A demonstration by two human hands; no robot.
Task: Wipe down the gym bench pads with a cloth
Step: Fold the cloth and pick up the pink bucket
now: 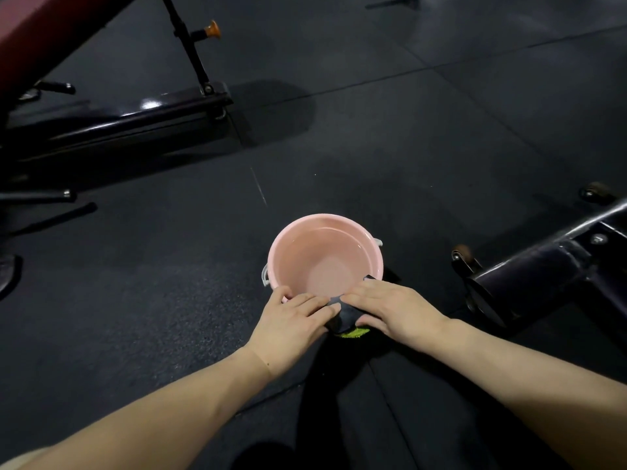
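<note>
A: Where was the cloth [346,315]?

B: Draped over the near rim of the pink basin [291,232], dark on its outer face with a yellow-green edge showing just below the fingers. It lay between the two hands, partly under both.

A: And the left hand [294,321]?

B: Its fingers were straight and lay flat, the tips touching the cloth's left side. The thumb reached up to the basin rim just beyond the fingers. Nothing was gripped that I could see.

A: The right hand [393,308]?

B: Also flat, with fingers stretched across the top of the cloth along the rim, pointing toward the left fingertips and nearly meeting them. The thumb sat under the cloth's lower edge, beside the green part. Whether it pinched the fabric I could not tell.

A: What lay inside the basin?

B: Beyond the fingertips the bowl looked to hold clear water. A pale handle [265,275] stuck out to the left of the left thumb.

A: Farther out?

B: The basin stood on the dark rubber floor [407,137]. Well beyond the fingers, up and to the left, was a bench with a red pad [37,32] on a black frame [135,120], and an orange knob [213,30]. To the right of the right hand was another black frame [543,266] with small wheels.
</note>
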